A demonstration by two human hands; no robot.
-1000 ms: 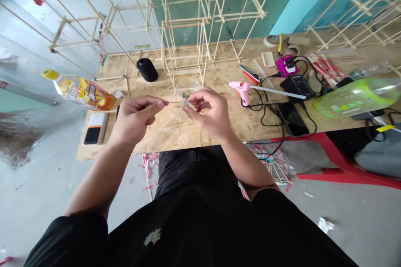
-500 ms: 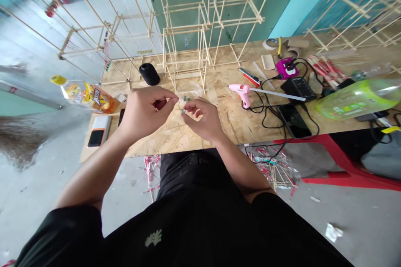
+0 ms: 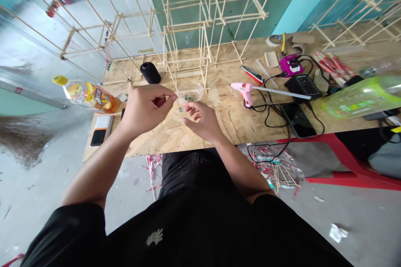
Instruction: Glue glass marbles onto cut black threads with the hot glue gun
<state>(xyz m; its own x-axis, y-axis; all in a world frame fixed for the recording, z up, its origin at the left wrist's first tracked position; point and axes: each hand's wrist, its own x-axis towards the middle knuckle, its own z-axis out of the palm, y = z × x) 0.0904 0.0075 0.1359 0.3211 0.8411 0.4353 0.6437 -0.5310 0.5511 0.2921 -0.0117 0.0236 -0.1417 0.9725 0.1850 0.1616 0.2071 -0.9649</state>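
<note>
My left hand (image 3: 145, 106) is closed, thumb and forefinger pinching a thin thread (image 3: 178, 102). From that thread hangs a small clear bead (image 3: 180, 109), just below the fingertips. Close beside the bead is my right hand (image 3: 202, 121), its thumb and fingers apart and nothing visible between them. Behind both hands a clear plastic bowl (image 3: 198, 88) stands on the board table (image 3: 156, 139), with several greenish beads (image 3: 188, 97) inside. A black spool of thread (image 3: 150, 73) lies beyond my left hand.
Stick frames (image 3: 188, 28) rise along the back. A juice bottle (image 3: 94, 96) and a power bank (image 3: 102, 130) lie left. Rightward are a pink glue gun (image 3: 246, 93), a red cutter (image 3: 252, 75), a phone (image 3: 297, 120), cables and a green bottle (image 3: 360, 99).
My right fingers have let go of the bead and spread apart. The bead now hangs free on the thread under my left hand. The view has shifted slightly.
</note>
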